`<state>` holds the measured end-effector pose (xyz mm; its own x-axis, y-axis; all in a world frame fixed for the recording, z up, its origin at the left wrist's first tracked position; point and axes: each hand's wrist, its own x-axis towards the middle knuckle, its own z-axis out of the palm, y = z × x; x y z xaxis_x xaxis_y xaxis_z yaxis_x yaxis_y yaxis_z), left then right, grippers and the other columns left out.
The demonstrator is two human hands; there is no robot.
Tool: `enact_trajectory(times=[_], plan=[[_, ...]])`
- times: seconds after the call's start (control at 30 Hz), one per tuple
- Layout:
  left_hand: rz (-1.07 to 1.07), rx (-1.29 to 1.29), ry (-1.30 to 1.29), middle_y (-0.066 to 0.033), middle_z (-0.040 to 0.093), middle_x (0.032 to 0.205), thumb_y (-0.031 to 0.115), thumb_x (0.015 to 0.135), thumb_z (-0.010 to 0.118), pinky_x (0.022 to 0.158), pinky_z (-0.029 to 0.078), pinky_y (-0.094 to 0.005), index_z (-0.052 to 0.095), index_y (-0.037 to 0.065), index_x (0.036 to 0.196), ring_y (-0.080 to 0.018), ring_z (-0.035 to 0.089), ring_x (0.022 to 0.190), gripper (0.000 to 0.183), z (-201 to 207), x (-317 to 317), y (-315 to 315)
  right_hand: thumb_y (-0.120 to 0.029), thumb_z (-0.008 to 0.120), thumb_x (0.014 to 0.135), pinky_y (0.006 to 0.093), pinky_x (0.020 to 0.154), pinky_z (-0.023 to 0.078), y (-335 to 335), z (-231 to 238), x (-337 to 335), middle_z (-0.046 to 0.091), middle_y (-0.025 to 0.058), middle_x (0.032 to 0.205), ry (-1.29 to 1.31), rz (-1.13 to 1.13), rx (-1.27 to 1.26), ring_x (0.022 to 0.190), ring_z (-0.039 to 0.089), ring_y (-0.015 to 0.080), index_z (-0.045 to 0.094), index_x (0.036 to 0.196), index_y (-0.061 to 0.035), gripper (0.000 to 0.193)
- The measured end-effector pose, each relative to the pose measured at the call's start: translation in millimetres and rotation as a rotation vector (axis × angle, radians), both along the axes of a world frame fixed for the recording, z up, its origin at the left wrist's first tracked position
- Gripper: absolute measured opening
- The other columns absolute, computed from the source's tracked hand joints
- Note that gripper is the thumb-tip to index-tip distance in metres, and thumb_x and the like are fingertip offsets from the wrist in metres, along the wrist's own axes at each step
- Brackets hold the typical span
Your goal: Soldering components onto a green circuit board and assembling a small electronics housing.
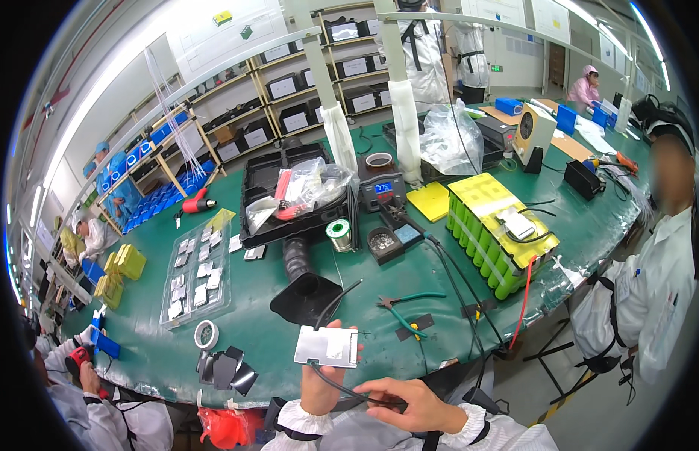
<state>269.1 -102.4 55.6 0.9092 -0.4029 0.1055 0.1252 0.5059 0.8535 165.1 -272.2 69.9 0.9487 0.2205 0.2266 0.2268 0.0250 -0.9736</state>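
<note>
My left hand (319,392) holds a flat silver metal-cased module (324,348) near the table's front edge, fingers behind it. One black cable (339,301) rises from the module's top, and a second black cable (336,383) leaves its lower side toward my right hand (413,403). That hand is closed on the lower cable, thumb and fingers pinching it. Beyond the module lies the black funnel-shaped hood (306,299) of a ribbed hose. Green-handled pliers (411,299) rest on the table to the right.
A clear tray (166,304) of silver modules lies left, near a white tape roll (206,334). Behind are a solder spool (339,235) and soldering station (383,189). A green-celled battery pack (481,240) with a red wire stands right. Other people are at both sides.
</note>
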Motion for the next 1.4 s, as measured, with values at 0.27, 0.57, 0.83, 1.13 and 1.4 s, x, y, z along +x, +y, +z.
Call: enact_trajectory(times=[0.27,0.57,0.83,1.13,1.4], plan=[[-0.219,-0.057,-0.016,-0.0177,0.050,0.141,0.038,0.059,0.096,0.098,0.052,-0.0377,0.033,0.009,0.152,-0.0257,0.057,0.122,0.116,-8.0,-4.1,-5.8,-0.008,0.064,0.095,0.0324,0.075,0.054,-5.7,-18.8,-0.6,0.072,0.0115,0.103,-0.156,0.128,0.039,0.082,0.068,0.0226,0.065,0.125,-0.0026,0.031],[-0.093,0.014,-0.035,-0.0194,0.062,0.120,0.047,0.082,0.076,0.080,0.057,-0.0416,0.045,0.005,0.144,-0.0292,0.067,0.097,0.082,-21.2,-4.4,-17.7,-0.008,0.065,0.095,0.0345,0.089,0.053,-9.0,-17.4,0.2,0.070,0.0142,0.117,-0.148,0.089,-0.018,0.100,0.069,0.0264,0.065,0.125,0.0011,0.031],[-0.203,0.017,0.099,-0.0178,0.061,0.123,0.061,0.079,0.074,0.082,0.057,-0.0405,0.040,0.003,0.146,-0.0289,0.067,0.100,0.094,-52.0,2.6,-26.9,-0.013,0.067,0.092,0.0352,0.073,0.053,-22.4,-27.9,0.6,0.072,0.0168,0.094,0.037,-0.023,0.060,0.082,0.070,0.0233,0.066,0.114,0.0031,0.027],[-0.328,0.356,-0.079,-0.0109,0.059,0.130,0.040,0.097,0.063,0.101,0.047,-0.0391,0.049,0.004,0.140,-0.0235,0.058,0.120,0.058,-65.9,6.2,-34.1,-0.021,0.070,0.095,0.0271,0.070,0.052,-35.7,-76.3,25.7,0.067,0.0042,0.097,0.322,-0.012,0.491,0.078,0.062,0.0108,0.059,0.127,0.0001,0.040],[-0.291,0.204,0.038,-0.0120,0.054,0.137,0.059,0.084,0.072,0.106,0.045,-0.0406,0.034,0.000,0.149,-0.0242,0.055,0.125,0.096,-67.8,-6.2,-47.2,-0.012,0.072,0.092,0.0281,0.076,0.053,-32.1,-105.4,32.5,0.064,0.0071,0.107,0.351,-0.020,0.492,0.088,0.066,0.0127,0.051,0.135,-0.0053,0.048]])
